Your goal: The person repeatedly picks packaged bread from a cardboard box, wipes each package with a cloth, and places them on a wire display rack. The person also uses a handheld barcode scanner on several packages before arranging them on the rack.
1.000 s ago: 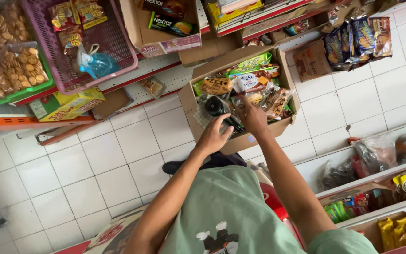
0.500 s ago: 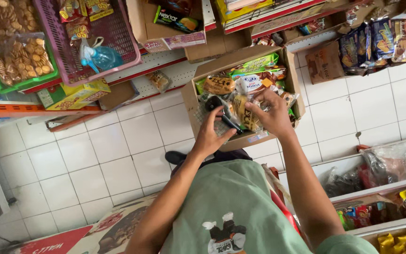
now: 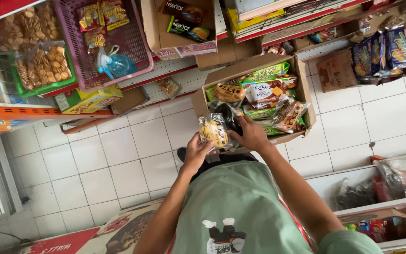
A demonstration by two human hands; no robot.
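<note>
My left hand (image 3: 196, 153) holds a clear packet of round yellow biscuits (image 3: 214, 130) just in front of an open cardboard box (image 3: 301, 80) on the white tiled floor. My right hand (image 3: 251, 134) grips a dark packet (image 3: 230, 118) beside it, at the box's near edge. The box is filled with several snack packets in green, white and brown wrappers (image 3: 265, 91). My green shirt (image 3: 238, 207) fills the lower middle of the view.
A pink basket (image 3: 132, 47) and a green tray of biscuits (image 3: 48, 84) stand at the upper left. Another cardboard box with snack packs (image 3: 156, 33) sits behind. Shelves with bagged goods (image 3: 395, 178) run along the right. Packets hang at the upper right (image 3: 391, 47).
Both hands have drawn back from inside the box toward me. The left hand now holds the yellow biscuit packet, lifted clear of the box.
</note>
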